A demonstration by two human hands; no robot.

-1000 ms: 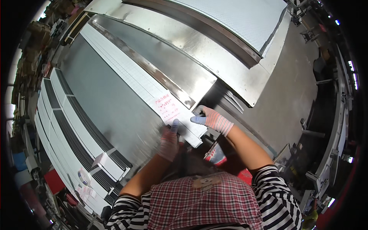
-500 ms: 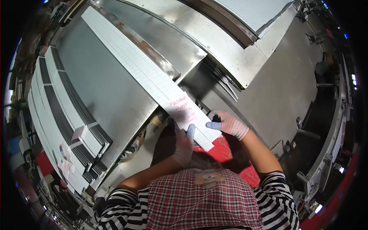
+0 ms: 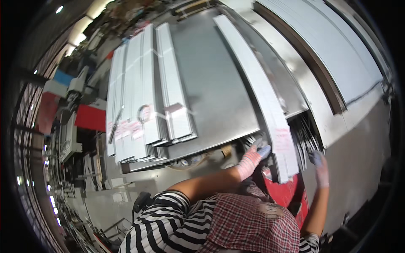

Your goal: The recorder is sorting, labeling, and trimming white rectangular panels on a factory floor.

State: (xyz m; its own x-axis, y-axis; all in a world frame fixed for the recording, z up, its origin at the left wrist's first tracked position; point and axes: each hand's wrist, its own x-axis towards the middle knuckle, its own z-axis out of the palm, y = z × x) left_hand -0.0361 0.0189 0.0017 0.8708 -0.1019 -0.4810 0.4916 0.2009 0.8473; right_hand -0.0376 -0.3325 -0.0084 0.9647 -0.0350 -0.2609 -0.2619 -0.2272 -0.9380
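A stack of long white folded strips runs lengthwise over the metal table, its near end sticking out past the edge. On top near that end lies a white paper label with red writing. My left hand, in a striped glove with blue fingertips, is at the stack's left side, thumb and fingers apart; whether it touches the stack I cannot tell. To the right of the stack, apart from it, is my gloved right hand, its fingers smeared by motion beside some thin dark strips.
Several more stacks of white strips lie at the left of the metal table, tied with clear bands; a roll of tape rests on one. A red surface is under the near end. A large white sheet lies at the far right.
The view has swung left, bringing the other stacks closer to the middle. Both hands have come off the label end: the left to the stack's left side, the right away to its right.
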